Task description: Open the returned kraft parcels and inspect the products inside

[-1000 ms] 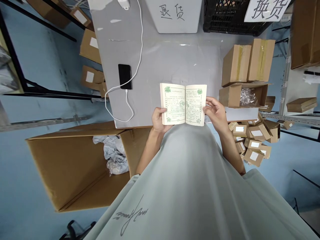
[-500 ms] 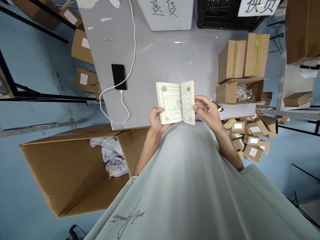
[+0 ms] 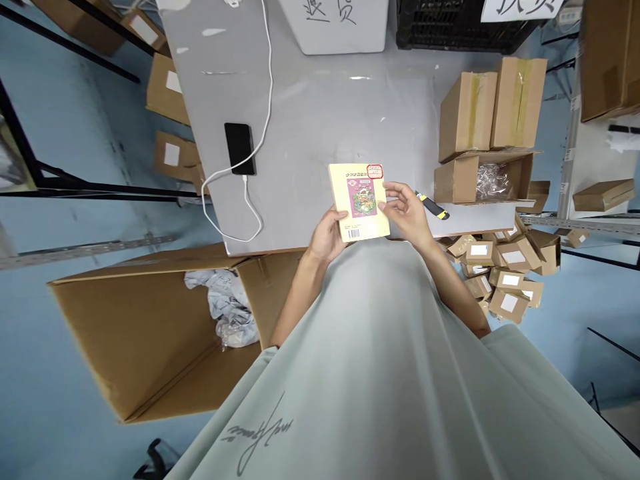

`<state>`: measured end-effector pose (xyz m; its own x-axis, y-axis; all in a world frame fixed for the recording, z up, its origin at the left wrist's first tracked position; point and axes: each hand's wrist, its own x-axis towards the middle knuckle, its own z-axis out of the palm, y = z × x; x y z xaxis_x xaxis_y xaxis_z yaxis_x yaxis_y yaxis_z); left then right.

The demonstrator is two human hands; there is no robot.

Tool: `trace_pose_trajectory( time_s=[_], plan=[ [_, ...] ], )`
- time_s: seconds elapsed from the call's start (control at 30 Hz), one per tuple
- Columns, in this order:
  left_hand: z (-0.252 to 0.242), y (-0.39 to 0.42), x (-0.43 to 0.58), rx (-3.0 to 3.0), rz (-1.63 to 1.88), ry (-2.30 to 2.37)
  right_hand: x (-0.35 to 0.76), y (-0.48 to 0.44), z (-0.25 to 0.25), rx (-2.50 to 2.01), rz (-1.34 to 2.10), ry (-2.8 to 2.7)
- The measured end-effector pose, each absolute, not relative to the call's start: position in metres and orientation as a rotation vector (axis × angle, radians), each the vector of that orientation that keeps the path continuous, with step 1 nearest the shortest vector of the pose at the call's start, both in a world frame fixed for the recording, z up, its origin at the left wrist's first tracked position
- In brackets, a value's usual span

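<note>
A small pale-yellow book (image 3: 359, 225) is closed, with a pink picture panel, a red label and a barcode facing up. It is held above the front edge of the grey table (image 3: 320, 113). My left hand (image 3: 327, 237) grips its left side, thumb on the cover. At the right edge, my right hand (image 3: 406, 210) pinches it, thumb on the cover and the other fingers at or behind the edge. Just right of that hand lies a black and yellow utility knife (image 3: 433, 206).
A black phone (image 3: 240, 148) with a white cable lies at the left. Cardboard boxes (image 3: 467, 113) stand at the right, above an open box (image 3: 455, 183) of clear plastic. A white bin (image 3: 335, 33) and black crate (image 3: 450, 30) stand behind. A large open carton (image 3: 135, 340) sits lower left.
The book was open on printed pages with green decorations; now it is closed, cover up. Both hands still hold it, the left a little further right. More of the utility knife shows.
</note>
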<state>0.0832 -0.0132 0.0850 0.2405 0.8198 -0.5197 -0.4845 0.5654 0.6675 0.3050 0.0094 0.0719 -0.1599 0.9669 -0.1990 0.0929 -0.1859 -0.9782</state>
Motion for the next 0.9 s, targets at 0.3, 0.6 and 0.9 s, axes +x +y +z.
trace_pose_trajectory(
  time_s=[0.3,0.6,0.9],
  plan=[
    [0.076,-0.018,0.083,0.499,0.922,1.07,0.311,-0.002,0.077,-1.28,1.474,-1.183],
    [0.098,-0.027,0.088,0.841,0.872,1.126,0.311,-0.01,0.082,-1.287,1.64,-1.114],
    [0.086,-0.016,0.108,1.18,0.944,1.355,0.306,-0.015,0.09,-1.207,1.826,-0.479]
  ],
)
